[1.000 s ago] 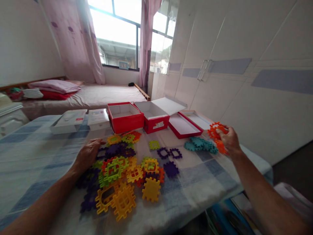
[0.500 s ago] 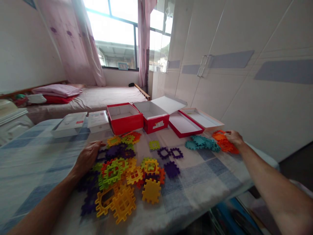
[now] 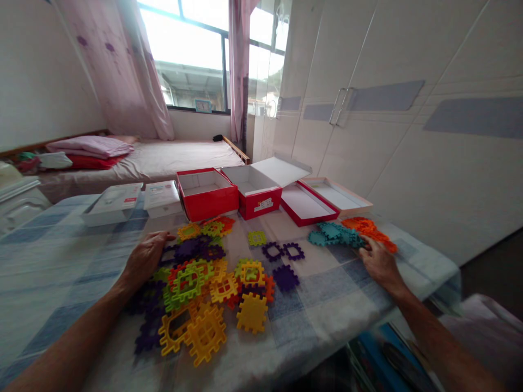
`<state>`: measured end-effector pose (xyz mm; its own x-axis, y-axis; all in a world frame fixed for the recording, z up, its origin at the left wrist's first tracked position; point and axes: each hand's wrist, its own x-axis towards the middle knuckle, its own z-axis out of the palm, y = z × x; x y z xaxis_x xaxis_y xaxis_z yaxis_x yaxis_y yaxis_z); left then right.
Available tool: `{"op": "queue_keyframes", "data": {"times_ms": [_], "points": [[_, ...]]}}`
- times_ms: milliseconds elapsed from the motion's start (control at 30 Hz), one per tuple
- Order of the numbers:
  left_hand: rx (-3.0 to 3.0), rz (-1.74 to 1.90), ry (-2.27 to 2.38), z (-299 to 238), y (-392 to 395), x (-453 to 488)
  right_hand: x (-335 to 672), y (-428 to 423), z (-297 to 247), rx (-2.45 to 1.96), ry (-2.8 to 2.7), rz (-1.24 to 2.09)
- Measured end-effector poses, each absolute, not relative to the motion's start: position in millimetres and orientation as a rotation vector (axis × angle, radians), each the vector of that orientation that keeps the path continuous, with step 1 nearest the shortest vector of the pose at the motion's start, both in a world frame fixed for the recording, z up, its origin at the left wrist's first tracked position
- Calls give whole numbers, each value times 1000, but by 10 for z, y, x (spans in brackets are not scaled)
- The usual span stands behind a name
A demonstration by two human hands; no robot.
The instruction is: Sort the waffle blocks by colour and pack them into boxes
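We see the right hand [image 3: 381, 265] with its fingertips at the near edge of the teal tiles [image 3: 337, 234], which lie beside orange tiles [image 3: 378, 231] on the tabletop [image 3: 327, 296]; the left hand [image 3: 144, 257] rests beside a mixed pile [image 3: 184, 288]. We cannot tell whether either grips. We judge the tiles light, stiff, smooth plastic, best pinched by opposite toothed edges.

Blown-out daylight from the window [image 3: 190, 46], dim foreground, murky lower right corner, stretched edges
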<state>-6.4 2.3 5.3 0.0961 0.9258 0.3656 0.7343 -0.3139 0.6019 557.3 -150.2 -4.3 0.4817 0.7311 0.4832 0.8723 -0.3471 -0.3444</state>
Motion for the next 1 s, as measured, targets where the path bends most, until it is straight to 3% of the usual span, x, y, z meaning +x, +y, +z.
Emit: {"op": "queue_keyframes", "data": {"times_ms": [300,1000], "points": [[2111,1053,1655,70,11,-63,5297,-1482,-101,-1901,-1463,-282],[2092,1059,1660,78,-1,-47,5593,-1358,-197,-1869,-1185,72]]}}
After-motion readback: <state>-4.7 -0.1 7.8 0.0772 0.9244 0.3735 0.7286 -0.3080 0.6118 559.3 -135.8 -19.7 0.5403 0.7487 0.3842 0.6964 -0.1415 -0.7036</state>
